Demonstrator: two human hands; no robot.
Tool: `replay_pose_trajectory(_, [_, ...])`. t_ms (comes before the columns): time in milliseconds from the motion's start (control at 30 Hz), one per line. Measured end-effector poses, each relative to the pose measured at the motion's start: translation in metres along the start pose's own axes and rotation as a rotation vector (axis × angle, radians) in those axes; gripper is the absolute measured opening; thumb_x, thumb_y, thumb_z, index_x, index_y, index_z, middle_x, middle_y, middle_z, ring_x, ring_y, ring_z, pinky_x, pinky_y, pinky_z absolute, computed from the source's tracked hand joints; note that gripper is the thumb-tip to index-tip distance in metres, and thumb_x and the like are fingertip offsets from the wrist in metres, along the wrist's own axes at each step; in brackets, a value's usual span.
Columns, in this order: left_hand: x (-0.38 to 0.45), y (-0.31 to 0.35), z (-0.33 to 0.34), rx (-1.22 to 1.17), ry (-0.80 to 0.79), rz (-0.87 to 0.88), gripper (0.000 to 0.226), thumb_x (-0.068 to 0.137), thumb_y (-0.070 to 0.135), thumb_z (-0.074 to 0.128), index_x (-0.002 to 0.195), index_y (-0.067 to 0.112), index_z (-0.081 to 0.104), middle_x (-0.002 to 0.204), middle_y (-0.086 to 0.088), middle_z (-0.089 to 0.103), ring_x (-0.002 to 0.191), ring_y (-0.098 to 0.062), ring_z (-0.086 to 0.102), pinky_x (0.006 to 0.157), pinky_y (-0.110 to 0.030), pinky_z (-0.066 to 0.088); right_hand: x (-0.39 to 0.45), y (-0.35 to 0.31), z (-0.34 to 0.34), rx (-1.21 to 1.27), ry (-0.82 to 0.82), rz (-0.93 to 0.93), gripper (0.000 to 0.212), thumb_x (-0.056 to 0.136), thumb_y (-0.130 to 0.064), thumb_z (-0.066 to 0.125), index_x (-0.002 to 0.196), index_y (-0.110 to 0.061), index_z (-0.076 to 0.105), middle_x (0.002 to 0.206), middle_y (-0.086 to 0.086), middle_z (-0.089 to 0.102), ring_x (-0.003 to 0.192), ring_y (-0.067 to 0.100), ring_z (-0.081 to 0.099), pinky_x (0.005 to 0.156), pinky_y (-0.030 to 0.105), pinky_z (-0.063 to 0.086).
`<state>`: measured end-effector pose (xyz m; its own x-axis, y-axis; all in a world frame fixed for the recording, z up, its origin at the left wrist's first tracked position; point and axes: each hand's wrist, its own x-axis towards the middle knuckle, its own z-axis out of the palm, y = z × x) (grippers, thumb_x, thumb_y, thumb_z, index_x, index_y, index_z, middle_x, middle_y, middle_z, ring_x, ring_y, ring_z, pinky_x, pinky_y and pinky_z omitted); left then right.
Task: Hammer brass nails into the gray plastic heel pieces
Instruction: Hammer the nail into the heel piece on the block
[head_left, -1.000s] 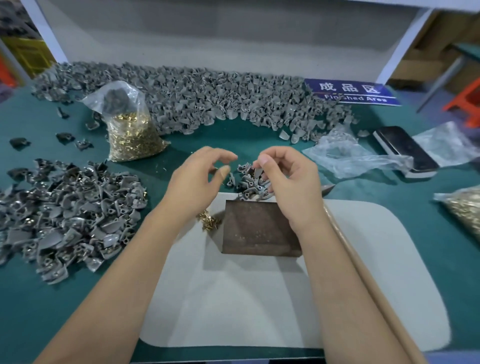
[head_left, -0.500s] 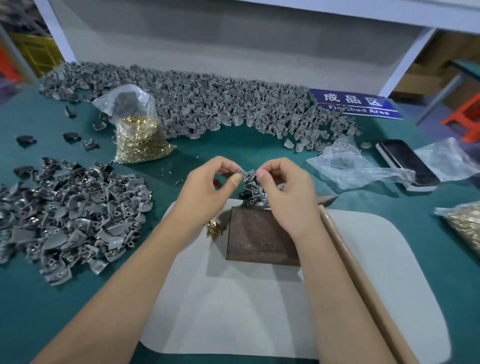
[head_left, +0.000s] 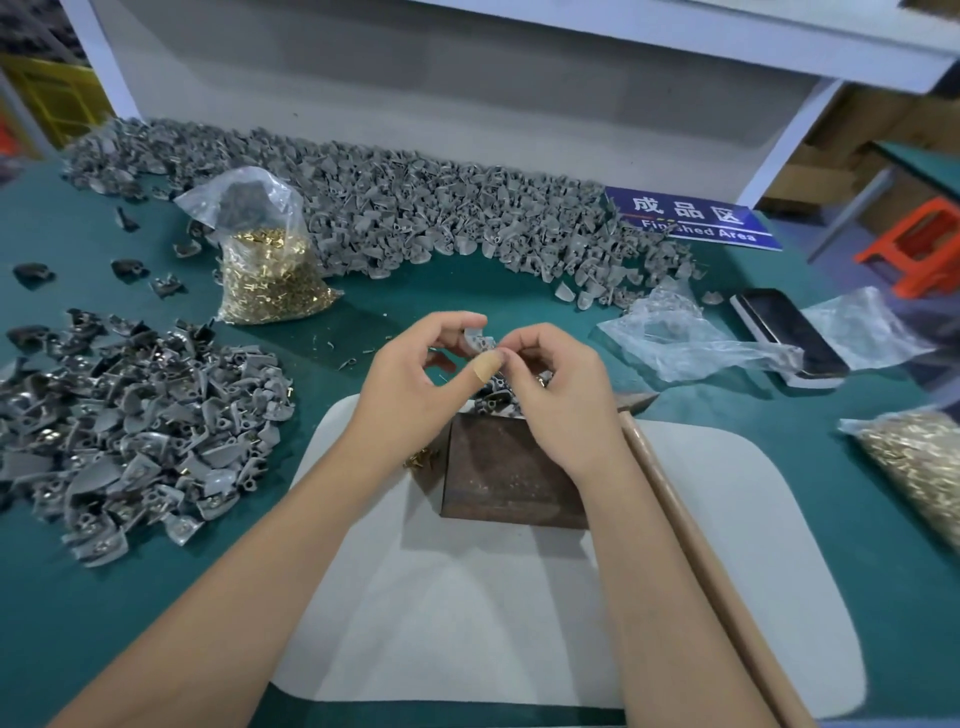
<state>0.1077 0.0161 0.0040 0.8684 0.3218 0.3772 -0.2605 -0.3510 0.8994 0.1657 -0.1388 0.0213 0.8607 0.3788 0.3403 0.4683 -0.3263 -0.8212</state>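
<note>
Both hands have come closer together since the earlier pictures, and the left hand (head_left: 410, 387) now pinches a gray heel piece (head_left: 477, 339) up over the green worktop (head_left: 62, 613), past the far edge of the rusty metal block (head_left: 511, 475). The piece sits between the two hands, touching both. The right hand (head_left: 563, 392) curls its fingers at the piece; a brass nail there is too small to see. The piece's flat face looks up toward the camera. Its long axis cannot be told. The hammer handle (head_left: 696, 561) lies by the right arm, so that hand is nearer for hitting.
</note>
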Motion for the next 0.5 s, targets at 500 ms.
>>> replay_pose_trajectory(500, [0.000, -0.009, 0.002, -0.047, -0.037, -0.056, 0.020, 0.089, 0.026, 0.079, 0.096, 0.033, 0.062, 0.081, 0.011, 0.074, 0.078, -0.008, 0.071, 0.077, -0.022, 0.053, -0.004, -0.007, -0.001, 0.018, 0.112, -0.127, 0.010, 0.096, -0.013, 0.069, 0.094, -0.023, 0.073, 0.094, -0.012, 0.067, 0.094, 0.013, 0.063, 0.083, 0.021, 0.047])
